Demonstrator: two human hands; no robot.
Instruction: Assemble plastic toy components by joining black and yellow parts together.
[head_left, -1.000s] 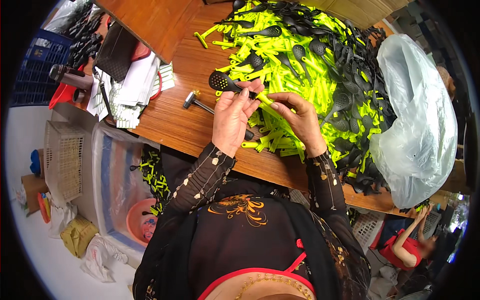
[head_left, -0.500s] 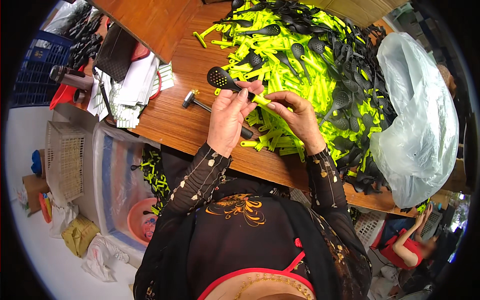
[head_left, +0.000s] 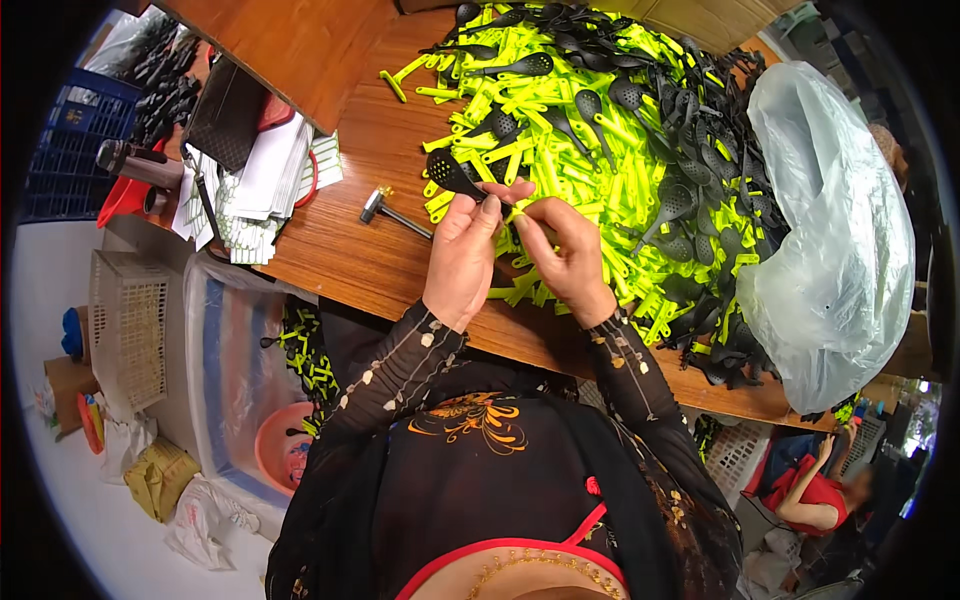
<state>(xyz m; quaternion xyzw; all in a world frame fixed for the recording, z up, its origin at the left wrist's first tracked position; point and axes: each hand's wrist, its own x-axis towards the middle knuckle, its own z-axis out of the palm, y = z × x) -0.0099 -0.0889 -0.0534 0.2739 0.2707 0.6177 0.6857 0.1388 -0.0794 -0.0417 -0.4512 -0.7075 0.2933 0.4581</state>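
Observation:
My left hand [head_left: 460, 255] is closed round the neck of a black slotted spoon [head_left: 449, 172], whose perforated bowl points up and to the left. Against its other end, my right hand [head_left: 568, 258] pinches a bright green handle, mostly hidden by the fingers. Both hands nearly touch above the table's front part. Beyond them spreads a big heap of loose green handles [head_left: 628, 190], mixed with black spoon heads [head_left: 680, 200] toward the right. A hammer [head_left: 408, 221] lies on the wooden table left of my left hand, its grip end hidden behind that hand.
Papers [head_left: 262, 185] and a dark box [head_left: 222, 112] sit at the table's left. A large clear plastic bag [head_left: 830, 240] bulges at the right. Below left are a pink basin [head_left: 270, 445] and a plastic crate [head_left: 130, 325]. Another person in red [head_left: 805, 495] sits at lower right.
My right hand has moved left and closer to my left hand, covering more of the green handle. The spoon has shifted slightly right and down.

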